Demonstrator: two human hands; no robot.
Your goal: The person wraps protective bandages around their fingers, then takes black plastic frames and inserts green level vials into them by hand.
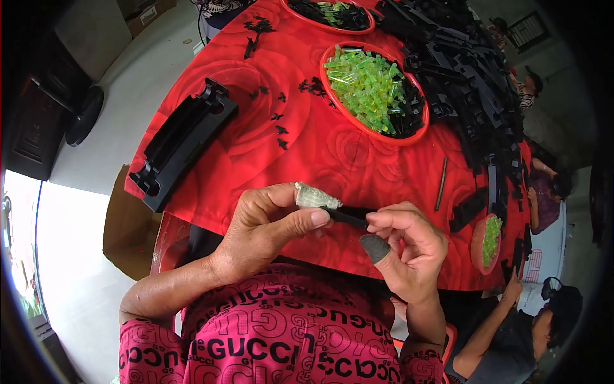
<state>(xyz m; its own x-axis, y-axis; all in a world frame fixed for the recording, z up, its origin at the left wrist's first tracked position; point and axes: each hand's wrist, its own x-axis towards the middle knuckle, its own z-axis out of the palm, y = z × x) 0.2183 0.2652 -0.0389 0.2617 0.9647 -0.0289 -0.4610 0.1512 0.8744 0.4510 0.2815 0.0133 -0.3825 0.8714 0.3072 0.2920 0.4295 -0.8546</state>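
Note:
A small, narrow black plastic piece (348,216) is held in front of my chest, over the table's near edge. My left hand (259,221) pinches its left end between thumb and index finger; a whitish cloth finger cover (316,196) wraps that index finger. At the piece's right end, the bent fingers of my right hand (412,253) touch it. A dark grey finger cover (375,248) sits on my right thumb, which stands a little apart from the piece. My fingers hide part of both ends.
A red cloth (256,166) covers the table. A long black plastic housing (185,144) lies at left. A red basin (419,134) holds yellow-green tubes (364,83) and black parts. Black strips (473,83) pile up at right, near a dark rod (441,184). A co-worker (511,333) sits at lower right.

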